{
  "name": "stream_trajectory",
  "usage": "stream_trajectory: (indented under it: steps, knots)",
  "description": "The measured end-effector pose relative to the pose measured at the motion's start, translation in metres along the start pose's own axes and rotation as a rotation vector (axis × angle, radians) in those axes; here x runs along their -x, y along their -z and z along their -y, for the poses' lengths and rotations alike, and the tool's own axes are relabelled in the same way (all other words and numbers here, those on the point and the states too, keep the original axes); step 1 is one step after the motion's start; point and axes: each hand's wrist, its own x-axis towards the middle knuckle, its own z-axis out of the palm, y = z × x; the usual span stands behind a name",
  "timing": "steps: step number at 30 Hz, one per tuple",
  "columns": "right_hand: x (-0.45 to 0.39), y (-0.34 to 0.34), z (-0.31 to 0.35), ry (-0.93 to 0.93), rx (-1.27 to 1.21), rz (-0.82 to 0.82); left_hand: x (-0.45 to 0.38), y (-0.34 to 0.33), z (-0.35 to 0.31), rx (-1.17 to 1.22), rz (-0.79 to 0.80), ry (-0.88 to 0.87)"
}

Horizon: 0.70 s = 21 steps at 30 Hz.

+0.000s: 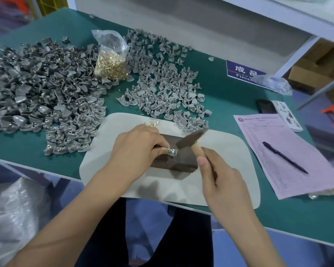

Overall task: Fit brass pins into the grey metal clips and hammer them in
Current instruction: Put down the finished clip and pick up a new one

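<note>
My left hand [137, 145] pinches a small grey metal clip [172, 151] and holds it down on a dark metal block [178, 160]. My right hand [218, 170] grips the wooden handle of a hammer [191, 138], whose blurred head hangs just above the clip. A few loose brass pins [151, 123] lie on the pale mat [229, 151] behind my left hand. A clear bag of brass pins [112, 62] stands further back.
A large heap of grey clips [37, 89] covers the left of the green table [239, 89]; a looser pile [166, 89] lies in the middle. On the right are a pink form [289, 157] with a pen [284, 157], a phone [266, 106] and a blue sign [241, 71].
</note>
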Motion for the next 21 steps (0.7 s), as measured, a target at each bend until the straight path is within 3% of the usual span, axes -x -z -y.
stream_trajectory:
  steps: [2, 6, 9, 11, 16, 18, 21]
  knots:
    - [0.002, -0.002, 0.003, -0.021, -0.084, -0.066, 0.000, 0.000, 0.000, -0.004, 0.005, 0.001]
    - [0.003, 0.000, 0.002, -0.001, 0.041, 0.080, 0.001, -0.001, 0.001, -0.017, 0.005, -0.011]
    - [-0.001, 0.005, -0.006, -0.089, 0.047, -0.125, 0.000, -0.002, 0.002, -0.013, 0.005, -0.011]
    - [-0.002, 0.002, -0.015, -0.162, 0.200, -0.179, 0.000, -0.003, 0.003, -0.009, -0.003, -0.008]
    - [-0.009, -0.010, -0.030, -0.408, 0.454, 0.012, 0.003, -0.007, 0.003, 0.047, -0.020, -0.002]
    - [-0.011, -0.013, -0.029, -0.335, 0.526, -0.050, 0.006, -0.009, 0.004, 0.070, -0.024, -0.011]
    - [-0.018, -0.019, -0.017, -0.039, 0.242, -0.264, 0.014, -0.011, 0.006, 0.101, -0.061, -0.028]
